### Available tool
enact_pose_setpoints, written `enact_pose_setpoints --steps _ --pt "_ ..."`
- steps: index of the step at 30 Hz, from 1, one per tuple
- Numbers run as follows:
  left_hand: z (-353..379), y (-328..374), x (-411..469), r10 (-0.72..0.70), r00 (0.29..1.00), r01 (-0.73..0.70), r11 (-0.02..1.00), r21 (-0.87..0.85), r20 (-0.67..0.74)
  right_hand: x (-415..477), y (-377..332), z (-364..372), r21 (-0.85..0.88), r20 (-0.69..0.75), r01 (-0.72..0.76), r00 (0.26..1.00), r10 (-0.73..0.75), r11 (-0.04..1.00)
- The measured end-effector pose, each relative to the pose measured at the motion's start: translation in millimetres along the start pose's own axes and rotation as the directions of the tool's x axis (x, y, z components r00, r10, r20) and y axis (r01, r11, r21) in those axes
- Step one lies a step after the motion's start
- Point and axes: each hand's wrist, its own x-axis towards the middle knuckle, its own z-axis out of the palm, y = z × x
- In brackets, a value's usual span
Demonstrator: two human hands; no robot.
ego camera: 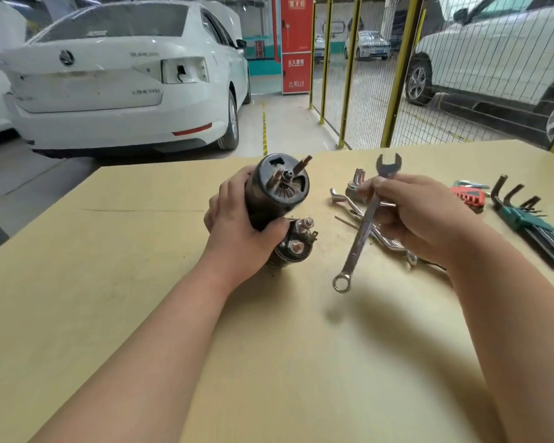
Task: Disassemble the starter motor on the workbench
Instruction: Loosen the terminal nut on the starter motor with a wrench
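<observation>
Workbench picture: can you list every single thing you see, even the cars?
starter motor: one, black, held mid-bench
combination wrench: one, silver, held right of motor
workbench: one, tan, foreground
loose wrenches: several, silver, lying behind it
red hex key set: one, red, workbench right
green hex key set: one, green, far right
sedan: one, white, behind workbench, left
fence: one, yellow posts, back right
SUV: one, white, behind the fence
cabinet: one, red, background centre
left hand: one, grips the starter motor
right hand: one, holds the combination wrench
</observation>
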Motion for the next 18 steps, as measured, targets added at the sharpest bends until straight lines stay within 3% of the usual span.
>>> enact_pose_setpoints --steps 2,5,12,18 --pt "-3 0 -2 -0.014 1.0 0.015 0.999 -0.036 0.021 0 1 -2 0.343 0.028 -0.063 0.998 0.056 0.937" --pt "-9 1 -5 -0.028 0.998 0.031 0.997 -0.065 0.051 4 7 5 0.567 0.003 -0.059 0.998 0.07 0.822" --pt "-17 1 -10 -0.033 0.994 0.039 0.998 -0.054 0.108 6 26 22 0.607 0.002 -0.01 1.0 0.011 0.794" --pt "-11 13 -13 -0.076 0.996 0.079 0.994 -0.071 0.039 4 25 22 0.674 0.036 0.006 0.999 -0.04 0.739"
